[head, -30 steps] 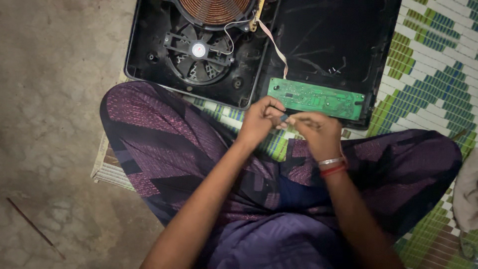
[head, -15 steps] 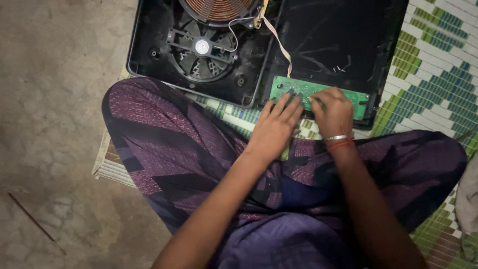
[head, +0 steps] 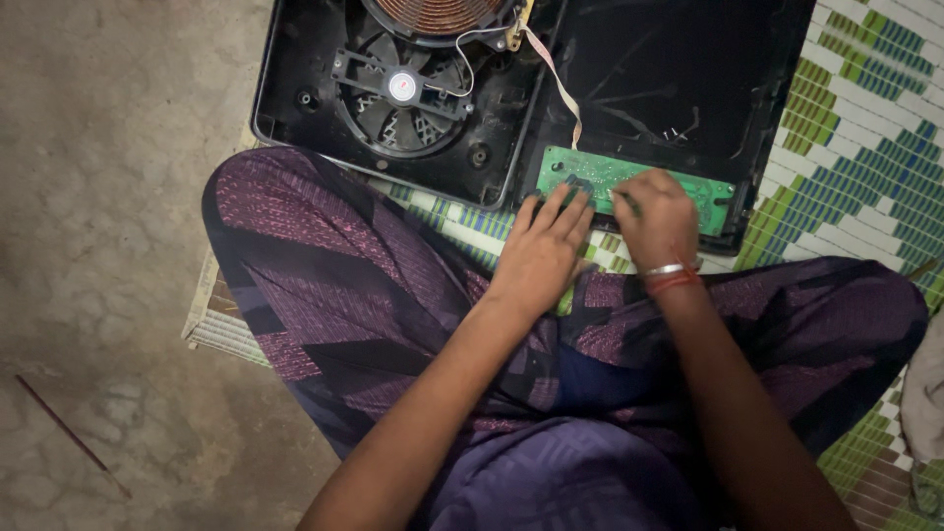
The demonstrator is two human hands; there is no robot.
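Observation:
A green circuit board [head: 602, 169] lies on the near edge of a black glass cover [head: 678, 79] of an opened induction cooker. My left hand [head: 543, 251] rests with its fingers laid flat on the board's left end. My right hand [head: 654, 218], with bangles at the wrist, grips the board's middle from above and hides that part. A flat ribbon cable [head: 557, 87] runs from the board up to the cooker's base.
The black cooker base [head: 295, 79] holds a round fan [head: 403, 88] and a copper coil [head: 438, 12]. I sit cross-legged in purple cloth on a green woven mat [head: 865, 128]. Bare concrete floor [head: 108, 177] lies left, with a thin stick [head: 69, 433].
The board was held up over my lap between both hands; both hands have moved forward with it and it now lies on the black cover.

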